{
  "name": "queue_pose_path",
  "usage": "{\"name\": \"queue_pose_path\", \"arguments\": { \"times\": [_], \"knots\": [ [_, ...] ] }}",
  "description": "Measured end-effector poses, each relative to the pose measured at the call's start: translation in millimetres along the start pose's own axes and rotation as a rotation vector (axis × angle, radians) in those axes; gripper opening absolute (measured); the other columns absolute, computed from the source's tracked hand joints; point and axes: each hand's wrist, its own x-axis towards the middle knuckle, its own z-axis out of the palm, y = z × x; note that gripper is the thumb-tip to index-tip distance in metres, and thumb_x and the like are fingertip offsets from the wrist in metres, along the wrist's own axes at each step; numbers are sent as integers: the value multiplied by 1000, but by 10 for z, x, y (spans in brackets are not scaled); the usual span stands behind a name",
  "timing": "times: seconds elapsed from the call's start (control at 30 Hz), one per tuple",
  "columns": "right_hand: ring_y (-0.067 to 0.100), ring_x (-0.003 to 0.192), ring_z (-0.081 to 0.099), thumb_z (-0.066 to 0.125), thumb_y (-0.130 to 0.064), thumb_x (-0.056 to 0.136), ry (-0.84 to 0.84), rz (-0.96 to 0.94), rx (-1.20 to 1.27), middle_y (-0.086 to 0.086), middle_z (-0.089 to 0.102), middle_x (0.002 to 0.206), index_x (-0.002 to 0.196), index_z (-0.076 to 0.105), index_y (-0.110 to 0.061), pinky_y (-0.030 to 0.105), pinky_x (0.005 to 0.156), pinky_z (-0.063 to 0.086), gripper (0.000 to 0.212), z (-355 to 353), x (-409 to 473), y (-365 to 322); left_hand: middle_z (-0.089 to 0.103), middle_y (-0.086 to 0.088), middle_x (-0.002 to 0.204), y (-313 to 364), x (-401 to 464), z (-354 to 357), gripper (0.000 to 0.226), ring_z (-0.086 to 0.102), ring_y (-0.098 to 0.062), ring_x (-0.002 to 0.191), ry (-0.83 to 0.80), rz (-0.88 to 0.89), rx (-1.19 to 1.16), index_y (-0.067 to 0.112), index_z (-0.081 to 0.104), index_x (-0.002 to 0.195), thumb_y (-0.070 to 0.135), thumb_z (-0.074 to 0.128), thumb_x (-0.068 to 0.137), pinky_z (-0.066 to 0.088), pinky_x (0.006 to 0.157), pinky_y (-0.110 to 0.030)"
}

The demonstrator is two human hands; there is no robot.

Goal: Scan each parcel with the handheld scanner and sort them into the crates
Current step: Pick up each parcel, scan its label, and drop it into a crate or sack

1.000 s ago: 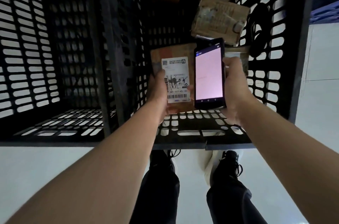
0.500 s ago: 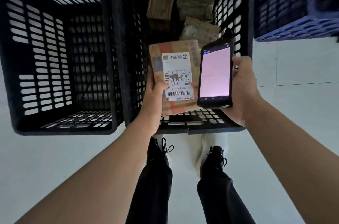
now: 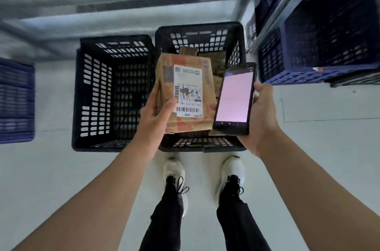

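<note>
The parcel (image 3: 185, 94), a brown padded envelope bearing a white label with barcodes, is held in the left hand (image 3: 158, 112) at the centre of the view, above the near rim of the right-hand black crate (image 3: 240, 45). The left grip is clamped on it: the thumb is pressed on the label's left edge and the fingers are curled behind the envelope. At 3 o'clock from the parcel, just beside it, the handheld scanner (image 3: 234, 98) is held in the right hand (image 3: 261, 115), its pale pink screen lit and facing up; the right grip is wrapped round its body from the right side. Below the hands, two white shoes (image 3: 174, 168) are seen on the pale floor (image 3: 61, 178). Further brown parcels (image 3: 213, 59) lie inside the right black crate. At 9 o'clock, touching it, stands the left black crate (image 3: 94, 94), in which nothing can be made out. Blue crates (image 3: 320, 30) are stacked at 2 o'clock.
</note>
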Motion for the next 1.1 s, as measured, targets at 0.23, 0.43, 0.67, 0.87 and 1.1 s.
{"name": "queue_pose_path", "arguments": {
  "times": [0.23,0.43,0.67,0.87,1.1],
  "knots": [
    [38,95,67,32,-46,101,-70,-139,-22,22,73,105,111,71,-15,48,88,49,51,436,-1039,-527,76,11,126,993,-670,-222,54,74,-15,114,6,89,8,50,42,152,20,53,108,65,88,-40],
    [36,97,70,29,-50,102,-141,-287,-19,20,75,115,117,71,-14,44,84,52,57,863,-2063,-759,72,-2,136,1874,-1395,-576,64,71,-28,123,-78,192,-1,37,42,156,29,47,93,57,98,-61],
    [35,94,69,27,-47,105,-191,-466,-6,20,76,118,116,72,-13,43,82,56,57,1320,-3455,-998,71,9,137,2840,-2289,-859,65,71,-17,122,-109,432,37,55,17,163,26,45,111,54,102,-52],
    [31,83,65,25,-46,104,-308,-634,-8,16,72,100,87,83,-22,42,80,51,65,1585,-4549,-1255,64,8,140,3716,-3154,-983,70,71,-5,118,-211,702,172,73,11,144,23,48,111,61,87,-22],
    [36,95,58,27,-43,103,-488,-734,28,22,61,112,126,61,-4,44,83,47,57,1608,-5663,-1607,47,9,159,4595,-4134,-835,66,58,17,120,-214,912,378,68,6,149,31,45,111,50,90,-5]
  ]
}}
